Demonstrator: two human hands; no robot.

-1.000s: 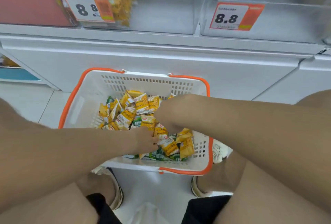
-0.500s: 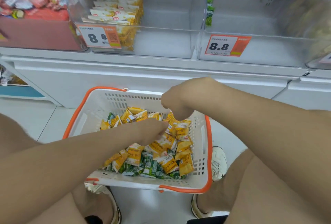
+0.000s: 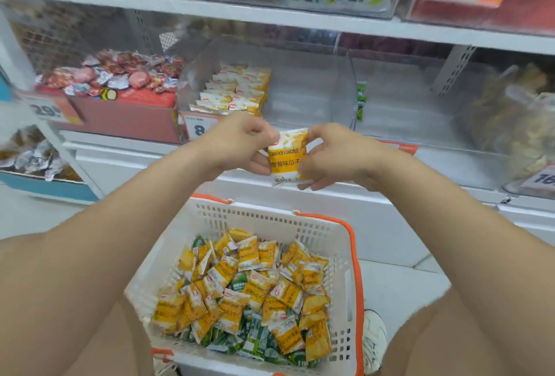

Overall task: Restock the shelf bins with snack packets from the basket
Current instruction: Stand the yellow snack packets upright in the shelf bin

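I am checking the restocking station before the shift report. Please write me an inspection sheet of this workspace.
Surface: white shelf with clear bins; pale tiled floor below.
Job's things: white basket with orange rim on the floor, holding many yellow packets and some green ones; clear bin partly stocked with yellow packets at its left.
Clutter: red wrapped snacks in the neighbouring bin.
Grippers: left hand and right hand both hold one yellow packet before the bin.
Cables: nothing seen.
Surroundings: orange price tags; a white shoe beside the basket.

Price tag [image 3: 198, 129] half behind left hand [image 3: 240, 146]
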